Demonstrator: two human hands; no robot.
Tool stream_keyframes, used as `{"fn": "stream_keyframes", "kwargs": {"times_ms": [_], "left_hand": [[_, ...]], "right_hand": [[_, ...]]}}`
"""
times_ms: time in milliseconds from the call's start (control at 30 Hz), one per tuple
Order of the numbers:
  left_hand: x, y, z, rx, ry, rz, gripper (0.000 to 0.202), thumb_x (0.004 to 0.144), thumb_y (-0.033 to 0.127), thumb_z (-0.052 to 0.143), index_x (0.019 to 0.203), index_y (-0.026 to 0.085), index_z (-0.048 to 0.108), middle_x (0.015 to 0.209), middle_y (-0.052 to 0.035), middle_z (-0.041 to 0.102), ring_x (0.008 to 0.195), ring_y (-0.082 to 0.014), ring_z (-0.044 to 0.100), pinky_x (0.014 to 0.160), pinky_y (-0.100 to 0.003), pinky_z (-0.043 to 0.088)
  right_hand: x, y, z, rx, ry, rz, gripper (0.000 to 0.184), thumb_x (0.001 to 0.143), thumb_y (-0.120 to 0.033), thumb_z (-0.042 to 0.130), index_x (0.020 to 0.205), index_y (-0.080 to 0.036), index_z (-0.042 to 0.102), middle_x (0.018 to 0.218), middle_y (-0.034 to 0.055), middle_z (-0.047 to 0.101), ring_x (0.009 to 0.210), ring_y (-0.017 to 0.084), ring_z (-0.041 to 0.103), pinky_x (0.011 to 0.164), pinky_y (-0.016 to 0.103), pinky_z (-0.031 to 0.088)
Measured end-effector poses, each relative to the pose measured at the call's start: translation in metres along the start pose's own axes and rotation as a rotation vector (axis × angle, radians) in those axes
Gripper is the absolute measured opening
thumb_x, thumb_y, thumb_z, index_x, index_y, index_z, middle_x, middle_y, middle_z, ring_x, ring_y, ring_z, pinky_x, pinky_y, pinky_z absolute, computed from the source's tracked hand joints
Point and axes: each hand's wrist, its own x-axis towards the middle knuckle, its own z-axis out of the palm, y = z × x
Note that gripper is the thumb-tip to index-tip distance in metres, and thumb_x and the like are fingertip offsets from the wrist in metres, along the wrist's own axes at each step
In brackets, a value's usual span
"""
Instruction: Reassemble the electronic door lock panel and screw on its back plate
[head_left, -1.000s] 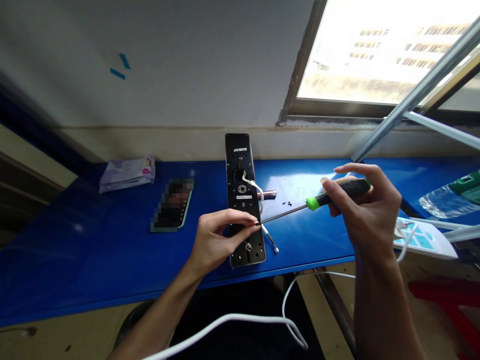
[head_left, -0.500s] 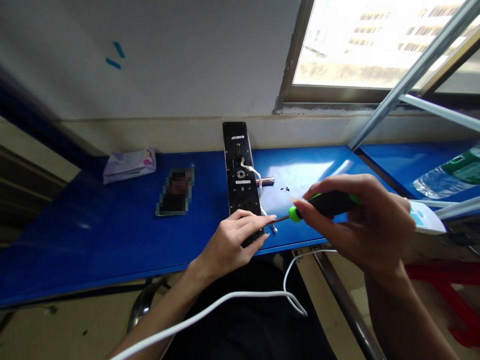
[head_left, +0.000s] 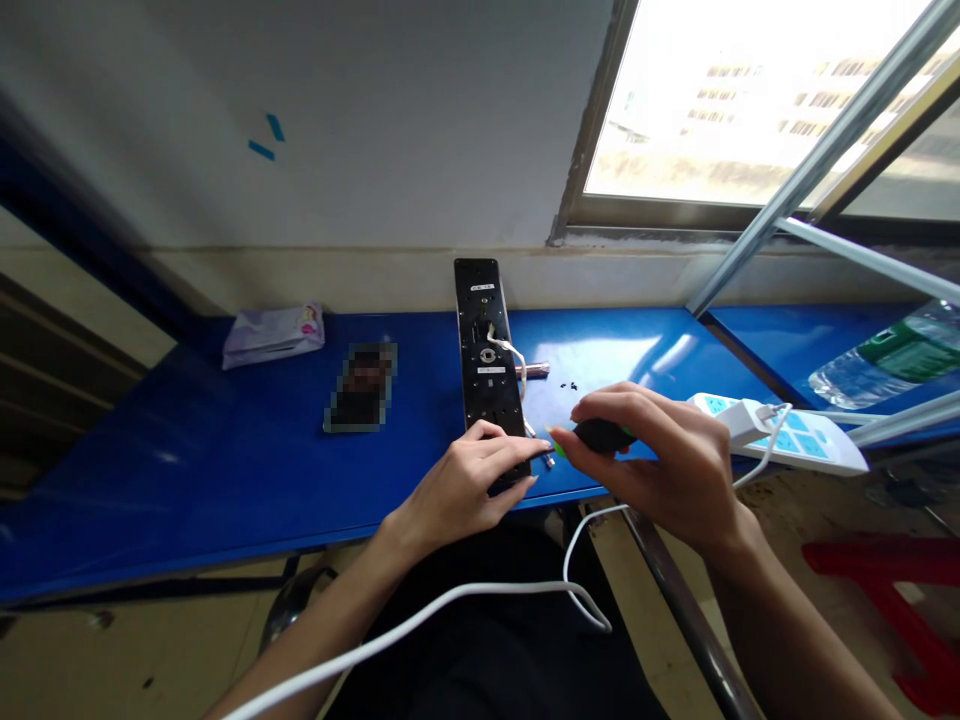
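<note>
A long black door lock panel point(head_left: 495, 390) lies on the blue table with its screw-dotted inner side up. A white wire lead point(head_left: 514, 350) comes out of it, and a shiny handle point(head_left: 534, 370) sticks out to the right. My left hand point(head_left: 469, 480) is closed round the panel's near end, its fingertips at the screwdriver's tip. In my right hand point(head_left: 667, 465) is a black and green screwdriver point(head_left: 604, 435), held nearly level and pointing left at the panel's right edge. What the tip touches is hidden by my fingers. Several small dark screws point(head_left: 574, 386) lie beyond.
A blurred phone point(head_left: 364, 388) and a tissue packet point(head_left: 274, 335) lie left on the blue table point(head_left: 187, 450). Right are a power strip point(head_left: 832, 460) with a plugged-in charger point(head_left: 746, 422), a bottle point(head_left: 900, 350) and metal bars point(head_left: 817, 140). A white cord point(head_left: 420, 610) crosses my lap.
My right hand has moved left with the screwdriver, closer to the panel and my left fingertips. More of the power strip shows now. My left hand stays on the panel.
</note>
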Motion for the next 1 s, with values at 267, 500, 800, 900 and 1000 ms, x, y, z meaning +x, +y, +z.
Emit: {"fn": "stream_keyframes", "kwargs": {"times_ms": [267, 500, 800, 900, 1000], "left_hand": [[-0.01, -0.006, -0.001, 0.017, -0.005, 0.0, 0.037, 0.098, 0.021, 0.07, 0.135, 0.023, 0.065, 0.14, -0.0114, 0.069, 0.128, -0.0261, 0.067, 0.11, -0.045, 0.055], [-0.037, -0.028, -0.01, -0.078, 0.066, -0.502, 0.081, 0.085, 0.041, 0.084, 0.157, 0.04, 0.046, 0.169, -0.0073, 0.034, 0.152, -0.0375, 0.043, 0.122, -0.057, 0.045], [-0.03, -0.042, 0.0, -0.531, 0.002, -0.614, 0.112, 0.079, 0.037, 0.09, 0.168, 0.038, 0.023, 0.158, -0.0103, 0.056, 0.134, -0.0356, 0.065, 0.119, -0.057, 0.048], [-0.028, -0.041, -0.001, -0.584, -0.006, -0.622, 0.112, 0.08, 0.034, 0.089, 0.169, 0.037, 0.022, 0.156, -0.0094, 0.059, 0.131, -0.0337, 0.068, 0.118, -0.055, 0.049], [-0.028, -0.04, -0.002, -0.59, -0.015, -0.614, 0.111, 0.081, 0.032, 0.088, 0.169, 0.038, 0.021, 0.159, -0.0084, 0.056, 0.133, -0.0328, 0.066, 0.119, -0.053, 0.049]], "right_hand": [[-0.007, 0.002, 0.01, -0.034, 0.001, -0.093, 0.012, 0.097, -0.021, 0.073, 0.104, -0.017, 0.064, 0.08, 0.0032, 0.073, 0.062, 0.011, 0.065, 0.056, 0.021, 0.053], [-0.006, -0.005, -0.004, 0.209, -0.208, 0.115, 0.05, 0.103, -0.013, 0.048, 0.152, -0.021, 0.046, 0.161, 0.0171, 0.051, 0.137, 0.027, 0.063, 0.109, 0.046, 0.058], [-0.021, 0.005, 0.024, 0.201, 0.247, 0.115, 0.051, 0.092, -0.012, 0.075, 0.139, -0.03, 0.069, 0.126, 0.0072, 0.078, 0.115, 0.026, 0.077, 0.096, 0.041, 0.066], [-0.018, -0.002, 0.019, 0.33, 0.131, 0.155, 0.053, 0.1, -0.006, 0.055, 0.147, -0.029, 0.062, 0.144, 0.0086, 0.07, 0.137, 0.029, 0.065, 0.111, 0.051, 0.059], [-0.014, -0.007, 0.019, 0.313, 0.209, 0.139, 0.05, 0.092, -0.007, 0.073, 0.134, -0.033, 0.072, 0.121, 0.0058, 0.078, 0.108, 0.023, 0.077, 0.091, 0.041, 0.067]]}}
